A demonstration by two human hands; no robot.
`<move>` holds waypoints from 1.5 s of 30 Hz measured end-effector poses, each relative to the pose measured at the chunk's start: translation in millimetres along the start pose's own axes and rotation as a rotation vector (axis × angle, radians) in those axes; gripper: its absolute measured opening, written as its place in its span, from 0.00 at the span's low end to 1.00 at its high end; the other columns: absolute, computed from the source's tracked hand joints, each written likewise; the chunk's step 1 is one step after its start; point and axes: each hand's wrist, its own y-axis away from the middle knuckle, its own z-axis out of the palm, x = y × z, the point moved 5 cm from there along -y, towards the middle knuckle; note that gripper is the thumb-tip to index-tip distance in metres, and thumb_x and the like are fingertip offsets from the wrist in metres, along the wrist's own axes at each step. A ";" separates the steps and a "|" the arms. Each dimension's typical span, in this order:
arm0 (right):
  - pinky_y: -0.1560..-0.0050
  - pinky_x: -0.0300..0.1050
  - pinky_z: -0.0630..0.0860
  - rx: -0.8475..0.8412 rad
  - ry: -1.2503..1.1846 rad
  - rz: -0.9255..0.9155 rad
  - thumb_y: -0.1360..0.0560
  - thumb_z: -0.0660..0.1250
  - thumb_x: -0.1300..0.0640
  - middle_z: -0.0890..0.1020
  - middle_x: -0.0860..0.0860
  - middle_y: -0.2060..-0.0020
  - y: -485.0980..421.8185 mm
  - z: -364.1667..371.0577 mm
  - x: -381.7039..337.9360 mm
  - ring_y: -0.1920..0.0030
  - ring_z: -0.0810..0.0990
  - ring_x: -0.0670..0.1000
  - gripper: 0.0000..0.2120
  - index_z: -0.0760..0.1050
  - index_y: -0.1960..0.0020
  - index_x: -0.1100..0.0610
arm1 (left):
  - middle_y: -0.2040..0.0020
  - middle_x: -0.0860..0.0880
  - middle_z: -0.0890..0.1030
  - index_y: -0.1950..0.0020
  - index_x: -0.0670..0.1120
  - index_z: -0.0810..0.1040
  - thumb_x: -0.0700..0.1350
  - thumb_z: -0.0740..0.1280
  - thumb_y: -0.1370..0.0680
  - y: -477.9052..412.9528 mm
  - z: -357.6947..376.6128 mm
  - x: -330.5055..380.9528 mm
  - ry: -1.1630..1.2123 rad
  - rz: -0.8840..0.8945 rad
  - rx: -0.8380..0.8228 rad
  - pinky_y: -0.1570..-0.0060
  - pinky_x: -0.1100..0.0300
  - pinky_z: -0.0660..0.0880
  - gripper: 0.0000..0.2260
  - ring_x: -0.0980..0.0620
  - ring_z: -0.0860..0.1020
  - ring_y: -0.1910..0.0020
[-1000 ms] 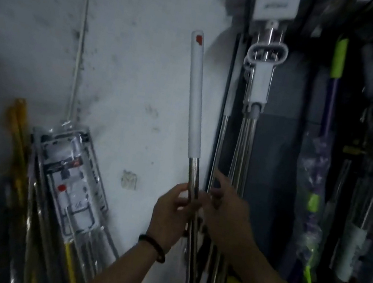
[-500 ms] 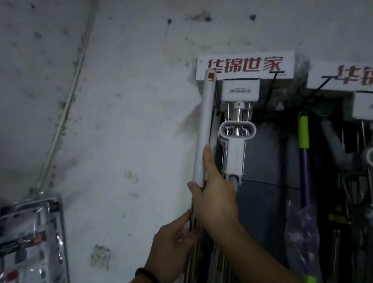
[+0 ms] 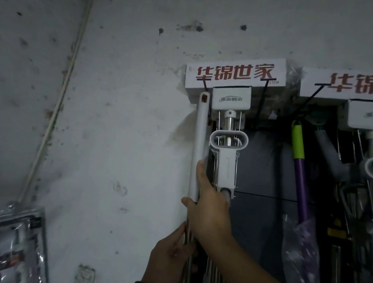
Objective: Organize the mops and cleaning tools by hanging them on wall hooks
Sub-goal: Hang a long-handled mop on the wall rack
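Mop handle [image 3: 197, 152]: stiff, prob. light; lower metal looks slick.
Best hold: white sleeve [image 3: 200, 124].
R hand [image 3: 208, 212]: grasps sleeve's low end.
L hand [image 3: 170, 260]: grasps handle below.

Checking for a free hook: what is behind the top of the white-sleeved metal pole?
Behind the tip of the white-sleeved metal pole are the white box with red lettering and the stained white wall. Any hook there is hidden by the tip.
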 end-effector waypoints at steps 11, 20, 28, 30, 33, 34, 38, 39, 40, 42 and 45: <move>0.41 0.42 0.74 -0.030 0.293 -0.014 0.18 0.67 0.56 0.79 0.50 0.56 -14.7 25.6 13.5 0.55 0.79 0.49 0.50 0.29 0.17 0.45 | 0.61 0.53 0.85 0.27 0.58 0.75 0.46 0.63 0.15 -25.5 9.9 -38.9 0.006 -0.126 0.003 0.62 0.60 0.80 0.17 0.57 0.83 0.64; 0.53 0.52 0.85 -0.194 0.214 -0.026 0.19 0.66 0.56 0.80 0.57 0.50 17.8 50.3 36.0 0.56 0.81 0.54 0.44 0.39 0.16 0.42 | 0.45 0.53 0.86 0.36 0.61 0.77 0.47 0.65 0.16 -10.0 0.4 -68.5 -0.121 -0.129 -0.086 0.55 0.71 0.74 0.12 0.61 0.82 0.53; 0.43 0.51 0.82 -0.352 0.138 0.029 0.18 0.68 0.51 0.84 0.54 0.43 141.4 117.6 81.9 0.47 0.83 0.53 0.20 0.74 0.28 0.53 | 0.49 0.41 0.82 0.35 0.44 0.77 0.40 0.71 0.20 114.9 -37.1 -158.1 0.060 -0.495 0.018 0.60 0.51 0.79 0.14 0.46 0.80 0.58; 0.54 0.42 0.80 -0.434 0.120 0.103 0.19 0.68 0.49 0.84 0.49 0.50 189.3 145.6 97.4 0.54 0.82 0.47 0.15 0.77 0.34 0.51 | 0.48 0.40 0.83 0.36 0.45 0.78 0.41 0.70 0.19 165.6 -45.1 -187.9 0.088 -0.600 0.045 0.60 0.51 0.79 0.12 0.45 0.82 0.57; 0.54 0.42 0.81 -0.550 0.118 0.204 0.20 0.70 0.50 0.86 0.49 0.53 267.8 188.1 126.3 0.58 0.82 0.46 0.08 0.82 0.43 0.52 | 0.51 0.43 0.86 0.39 0.44 0.80 0.40 0.69 0.19 248.8 -54.5 -235.0 0.159 -0.792 0.073 0.64 0.54 0.78 0.09 0.45 0.84 0.61; 0.52 0.45 0.82 -0.606 0.119 0.239 0.20 0.70 0.51 0.87 0.51 0.54 296.5 203.7 137.9 0.57 0.83 0.49 0.08 0.84 0.45 0.53 | 0.52 0.44 0.86 0.41 0.44 0.80 0.40 0.69 0.19 277.3 -57.7 -253.4 0.164 -0.848 0.088 0.64 0.54 0.78 0.08 0.45 0.84 0.62; 0.59 0.42 0.75 -0.829 0.059 0.404 0.20 0.71 0.56 0.84 0.51 0.62 416.7 250.7 179.2 0.62 0.82 0.51 0.07 0.85 0.50 0.58 | 0.54 0.42 0.85 0.46 0.45 0.80 0.41 0.70 0.18 406.9 -69.2 -329.2 0.185 -1.074 0.180 0.70 0.59 0.77 0.02 0.46 0.82 0.65; 0.63 0.39 0.73 -0.898 0.052 0.452 0.20 0.71 0.57 0.82 0.51 0.64 447.0 260.5 189.1 0.66 0.80 0.48 0.06 0.85 0.50 0.59 | 0.56 0.42 0.84 0.46 0.44 0.80 0.40 0.69 0.18 438.1 -68.4 -344.3 0.226 -1.128 0.200 0.71 0.60 0.76 0.02 0.46 0.81 0.65; 0.68 0.34 0.72 -0.980 0.047 0.503 0.19 0.71 0.57 0.81 0.50 0.65 477.5 271.1 200.4 0.70 0.78 0.44 0.05 0.84 0.51 0.58 | 0.59 0.43 0.83 0.47 0.42 0.80 0.39 0.68 0.18 469.8 -66.8 -358.8 0.252 -1.184 0.218 0.72 0.58 0.75 0.01 0.45 0.79 0.66; 0.69 0.30 0.75 -1.163 0.030 0.645 0.19 0.71 0.59 0.81 0.52 0.65 541.2 290.8 225.4 0.73 0.79 0.40 0.04 0.81 0.53 0.58 | 0.65 0.44 0.82 0.54 0.42 0.80 0.36 0.69 0.19 530.1 -63.3 -380.6 0.259 -1.312 0.286 0.70 0.59 0.73 0.05 0.46 0.77 0.66; 0.54 0.50 0.83 -1.400 0.055 0.782 0.20 0.70 0.56 0.84 0.54 0.60 630.0 329.4 264.2 0.62 0.84 0.52 0.08 0.78 0.57 0.48 | 0.60 0.41 0.83 0.58 0.47 0.80 0.43 0.73 0.27 617.0 -56.7 -410.8 0.201 -1.498 0.302 0.65 0.60 0.73 0.03 0.46 0.78 0.64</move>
